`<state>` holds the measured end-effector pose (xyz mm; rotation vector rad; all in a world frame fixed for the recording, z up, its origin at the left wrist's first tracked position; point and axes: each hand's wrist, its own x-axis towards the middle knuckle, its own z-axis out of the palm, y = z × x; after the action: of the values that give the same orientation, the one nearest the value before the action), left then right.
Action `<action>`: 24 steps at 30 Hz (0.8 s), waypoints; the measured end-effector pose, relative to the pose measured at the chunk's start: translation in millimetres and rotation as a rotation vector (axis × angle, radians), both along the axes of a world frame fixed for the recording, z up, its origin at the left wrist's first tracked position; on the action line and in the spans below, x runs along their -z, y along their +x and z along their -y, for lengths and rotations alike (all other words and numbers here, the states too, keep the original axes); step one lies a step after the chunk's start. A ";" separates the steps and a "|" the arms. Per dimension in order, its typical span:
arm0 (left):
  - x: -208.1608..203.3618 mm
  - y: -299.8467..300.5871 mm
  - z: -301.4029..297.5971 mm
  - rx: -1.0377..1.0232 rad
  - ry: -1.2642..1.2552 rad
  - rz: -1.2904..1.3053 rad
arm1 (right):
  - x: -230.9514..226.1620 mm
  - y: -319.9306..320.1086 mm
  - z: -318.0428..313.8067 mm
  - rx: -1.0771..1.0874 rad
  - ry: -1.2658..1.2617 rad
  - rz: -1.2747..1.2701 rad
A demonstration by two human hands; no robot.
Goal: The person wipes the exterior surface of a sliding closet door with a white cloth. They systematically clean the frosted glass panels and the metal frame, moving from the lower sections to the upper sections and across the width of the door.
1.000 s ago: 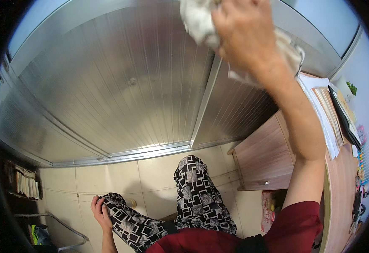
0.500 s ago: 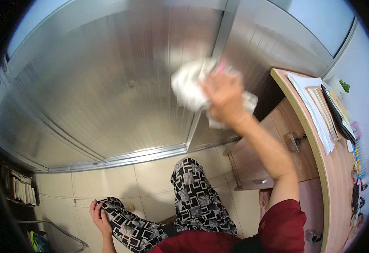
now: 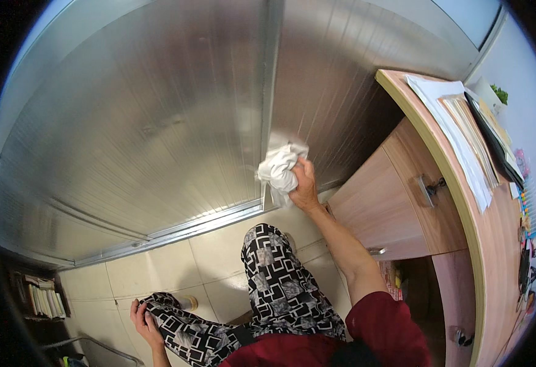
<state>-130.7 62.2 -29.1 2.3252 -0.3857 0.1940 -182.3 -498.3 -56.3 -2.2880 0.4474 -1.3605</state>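
One white cloth (image 3: 278, 167) clenched in right grip (image 3: 303, 186), bulging leftward; left grip (image 3: 148, 325) unclenched on knee (image 3: 164, 301).

This looks like a small study or home office, though whether it belongs to a house or a workplace cannot be told for certain. A wood-grain desk (image 3: 497, 257) with drawers carries stacked papers (image 3: 448, 140), a black folder (image 3: 493, 140), a little green plant (image 3: 499, 94) and assorted small items along the wall, while books (image 3: 46, 301) fill a dark shelf at the left. Framed, ribbed translucent panels (image 3: 176, 140) rise from a cream tiled floor (image 3: 164, 260), closing off the space in front.
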 end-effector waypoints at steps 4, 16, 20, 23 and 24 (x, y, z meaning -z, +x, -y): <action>1.4 6.0 -7.1 -0.001 0.041 0.020 | -12.8 -22.0 24.6 0.134 0.242 0.152; -3.6 13.8 -17.1 -0.016 0.098 -0.042 | 53.8 18.7 33.9 0.423 0.523 0.276; -4.9 13.0 -15.6 -0.041 0.120 -0.057 | 127.4 10.9 43.7 0.251 1.617 0.373; -9.3 10.1 -21.5 -0.039 0.143 -0.069 | 88.9 9.8 81.1 0.392 1.769 0.652; -4.8 15.2 -14.9 -0.014 0.123 -0.071 | 91.1 -7.6 128.8 0.271 1.653 0.856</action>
<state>-115.5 77.2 -24.4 2.4490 -0.3546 0.0965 -189.9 -627.0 -147.4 -0.2923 1.0171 -1.1157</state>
